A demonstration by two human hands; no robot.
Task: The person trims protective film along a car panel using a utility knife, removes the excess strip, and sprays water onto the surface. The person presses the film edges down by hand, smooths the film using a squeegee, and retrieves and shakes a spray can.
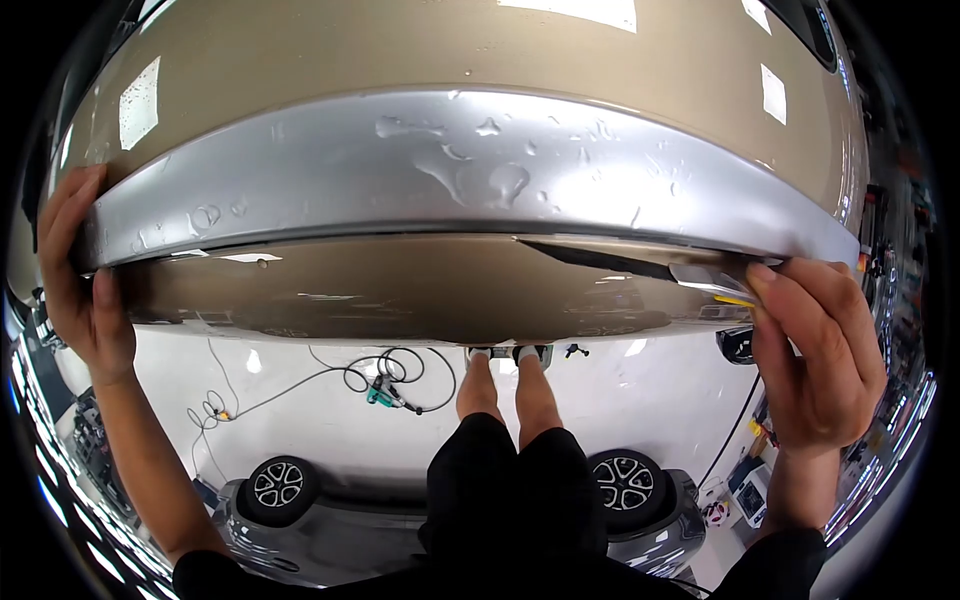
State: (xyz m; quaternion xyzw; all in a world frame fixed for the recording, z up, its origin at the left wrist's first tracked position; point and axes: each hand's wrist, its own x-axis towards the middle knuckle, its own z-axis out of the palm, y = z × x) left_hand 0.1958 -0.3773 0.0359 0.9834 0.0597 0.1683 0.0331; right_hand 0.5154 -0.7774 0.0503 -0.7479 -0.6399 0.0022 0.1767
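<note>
A curved silver trim band [350,170], wet with water drops, runs across a tan car body [400,60]. My left hand [85,270] grips the band's left end, fingers over the upper side and thumb at the lower edge. Below the band is a glossy tan lower panel [400,290]. My right hand [815,345] is closed, thumb and fingers pinching the end of a thin clear film strip [705,283] at the right. A dark tapering strip [600,262] continues from it leftward along the seam. Something small and yellow [735,299] shows beside my right fingertips.
My feet stand on a small platform [508,355] above the white floor. A teal power tool [380,392] lies with its looped cable [330,372] on the left. Behind me is a grey car [370,540]. A wheeled machine [750,495] stands at the right.
</note>
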